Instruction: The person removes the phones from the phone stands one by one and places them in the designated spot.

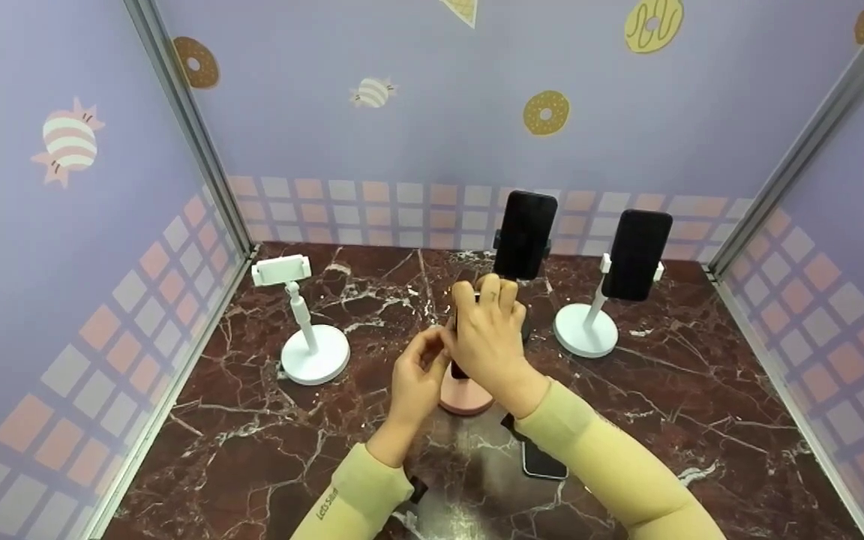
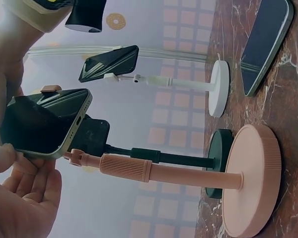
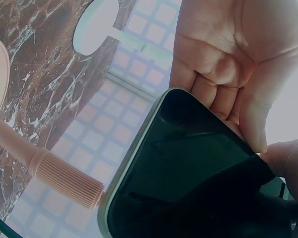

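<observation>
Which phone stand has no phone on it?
The white stand on the left in the head view. Its clamp is bare, whereas the right-hand white stand, dark stand and pink stand each have a phone at the top.

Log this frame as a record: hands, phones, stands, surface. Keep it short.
left hand: fingers curled at one edge of the held phone
right hand: grips the held phone
pink stand: held phone at its head; clamping unclear
dark stand: holds rear phone
right white stand: holds right phone
left white stand: holder empty
loose phone: lying on table
surface: red-brown marbled table
</observation>
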### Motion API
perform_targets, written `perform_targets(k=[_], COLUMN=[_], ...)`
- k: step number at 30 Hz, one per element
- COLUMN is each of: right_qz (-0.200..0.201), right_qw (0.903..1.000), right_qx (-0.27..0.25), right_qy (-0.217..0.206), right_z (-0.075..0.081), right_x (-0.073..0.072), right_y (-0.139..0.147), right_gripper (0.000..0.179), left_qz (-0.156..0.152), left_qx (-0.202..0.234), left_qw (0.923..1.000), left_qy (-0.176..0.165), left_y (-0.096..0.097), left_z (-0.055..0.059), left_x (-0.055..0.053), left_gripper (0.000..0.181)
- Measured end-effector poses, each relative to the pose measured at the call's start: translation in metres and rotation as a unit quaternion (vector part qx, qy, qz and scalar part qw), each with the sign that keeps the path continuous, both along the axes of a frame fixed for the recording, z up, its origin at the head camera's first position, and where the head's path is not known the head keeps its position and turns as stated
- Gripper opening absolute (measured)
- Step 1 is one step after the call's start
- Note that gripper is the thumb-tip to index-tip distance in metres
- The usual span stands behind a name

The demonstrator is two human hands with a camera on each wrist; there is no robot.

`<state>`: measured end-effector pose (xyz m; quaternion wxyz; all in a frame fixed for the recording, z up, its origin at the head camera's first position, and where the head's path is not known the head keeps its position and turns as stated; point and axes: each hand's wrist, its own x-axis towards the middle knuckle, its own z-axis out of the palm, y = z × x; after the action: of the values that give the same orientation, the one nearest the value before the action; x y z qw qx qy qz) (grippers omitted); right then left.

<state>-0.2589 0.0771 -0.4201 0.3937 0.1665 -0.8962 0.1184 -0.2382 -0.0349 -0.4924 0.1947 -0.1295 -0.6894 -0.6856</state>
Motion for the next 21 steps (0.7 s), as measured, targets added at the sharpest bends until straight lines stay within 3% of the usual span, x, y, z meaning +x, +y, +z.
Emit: perform_targets(k=[21], right_qz=[-0.002], right_qw=[0.9999], right_qx=[0.006], right_qy=[-0.011], right_z=[0.0005], right_x=[0.0002], right_y=[0.0022], right_gripper=[0.066], left_qz=[-0.024], left_qx=[-0.013], left_qw=[0.9995], left_qy=[0.017], left_y=[-0.0051], left_z=[-0.0018], left_x=[-0.0004], left_gripper=[0.025])
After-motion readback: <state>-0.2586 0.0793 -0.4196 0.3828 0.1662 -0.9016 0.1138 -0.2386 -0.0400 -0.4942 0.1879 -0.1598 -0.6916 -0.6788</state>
